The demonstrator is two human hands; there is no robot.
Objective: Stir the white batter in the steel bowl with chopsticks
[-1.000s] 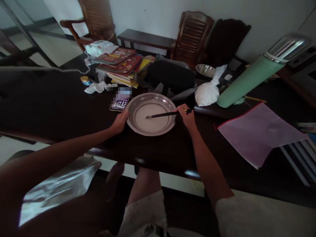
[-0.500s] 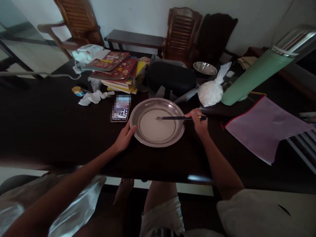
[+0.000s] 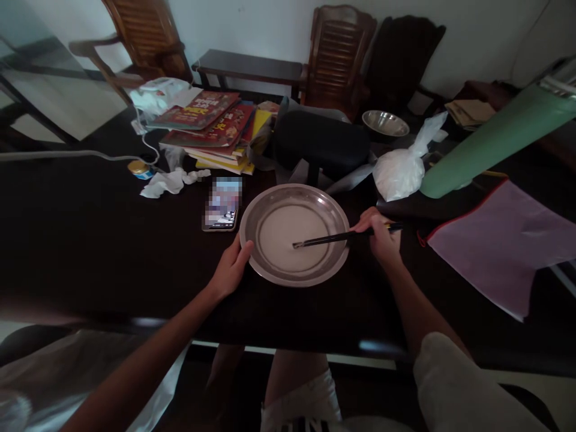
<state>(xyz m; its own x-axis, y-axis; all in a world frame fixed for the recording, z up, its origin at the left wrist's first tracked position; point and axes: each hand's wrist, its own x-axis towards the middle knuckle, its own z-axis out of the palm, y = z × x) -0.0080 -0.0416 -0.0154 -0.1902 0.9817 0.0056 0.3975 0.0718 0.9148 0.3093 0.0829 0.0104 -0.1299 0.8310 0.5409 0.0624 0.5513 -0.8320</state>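
Chopsticks (image 3: 342, 237), dark, pinched in right hand (image 3: 381, 239), tips in pale liquid of steel basin (image 3: 252, 252); left hand (image 3: 231, 269) spread against rim.

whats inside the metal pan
The metal pan holds a pale whitish layer across its bottom, with the chopsticks' tips in it, held by the right hand. What the layer is cannot be told.

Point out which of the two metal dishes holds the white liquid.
The wide metal pan nearest the person, steadied by the left hand. The small metal bowl sits far back.
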